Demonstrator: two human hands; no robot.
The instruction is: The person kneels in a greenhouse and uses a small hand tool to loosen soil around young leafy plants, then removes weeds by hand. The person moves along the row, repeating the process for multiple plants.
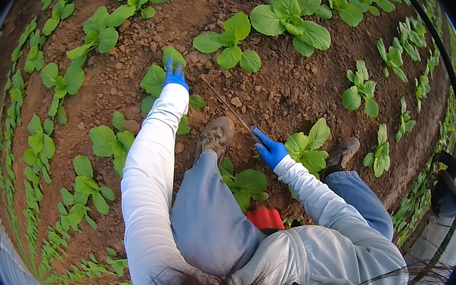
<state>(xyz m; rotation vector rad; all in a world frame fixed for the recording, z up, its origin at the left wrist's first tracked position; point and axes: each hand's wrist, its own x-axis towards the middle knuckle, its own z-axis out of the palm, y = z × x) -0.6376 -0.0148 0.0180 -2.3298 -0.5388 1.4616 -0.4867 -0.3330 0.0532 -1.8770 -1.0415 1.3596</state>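
Note:
My left hand, in a blue glove, rests over a young leafy green plant with its fingers spread against the leaves. The palm side is hidden. My right hand, gloved in blue too, grips the near end of a slim, rusty-brown hand tool. The tool slants away to the upper left, and its far end meets the loose brown soil. Its head is hard to tell apart from the earth.
My camouflage-patterned boot stands between the hands; the other boot is right of a seedling. Another plant grows beside my leg, near a red object. Rows of seedlings surround me. A person is at far right.

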